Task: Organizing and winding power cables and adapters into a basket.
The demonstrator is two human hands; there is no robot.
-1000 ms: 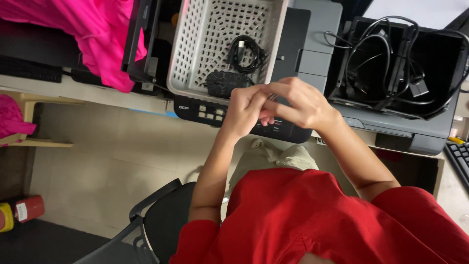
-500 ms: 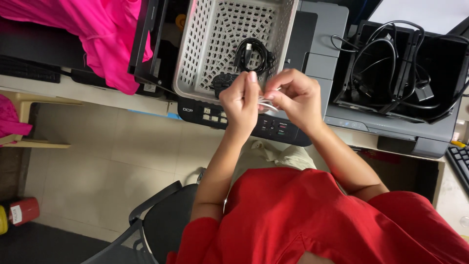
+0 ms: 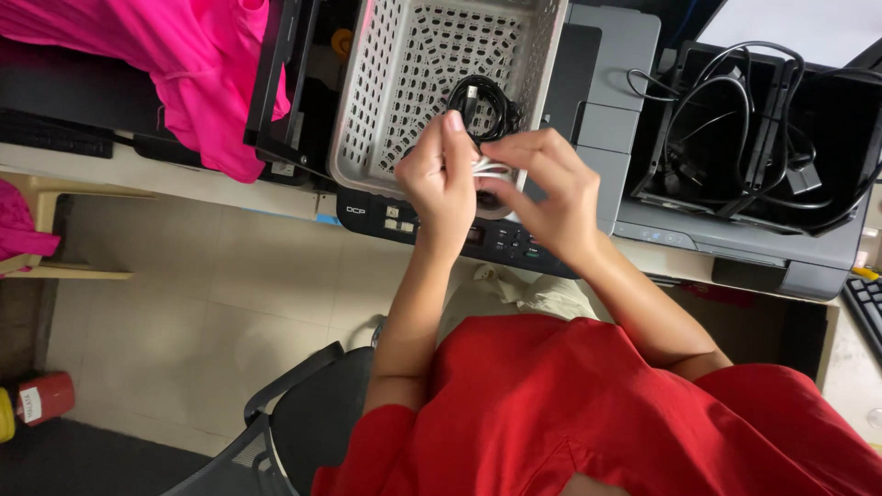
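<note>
My left hand (image 3: 439, 179) and my right hand (image 3: 544, 191) meet over the near rim of a grey perforated plastic basket (image 3: 386, 101). Between the fingers of both hands is a small bundle of white cable (image 3: 489, 169). A coiled black cable (image 3: 478, 108) lies inside the basket just beyond my fingertips. The basket rests on a dark printer with a button panel (image 3: 501, 241) facing me.
A second grey printer (image 3: 735, 230) at the right carries a tangle of black cables (image 3: 735, 129). Pink cloth (image 3: 175, 64) hangs over the desk at the left. A black chair (image 3: 303, 422) stands below, on a tiled floor. A keyboard edge (image 3: 864, 308) shows at far right.
Both hands have risen from above the printer's panel to the basket's near rim, and the white cable now shows between the fingers.
</note>
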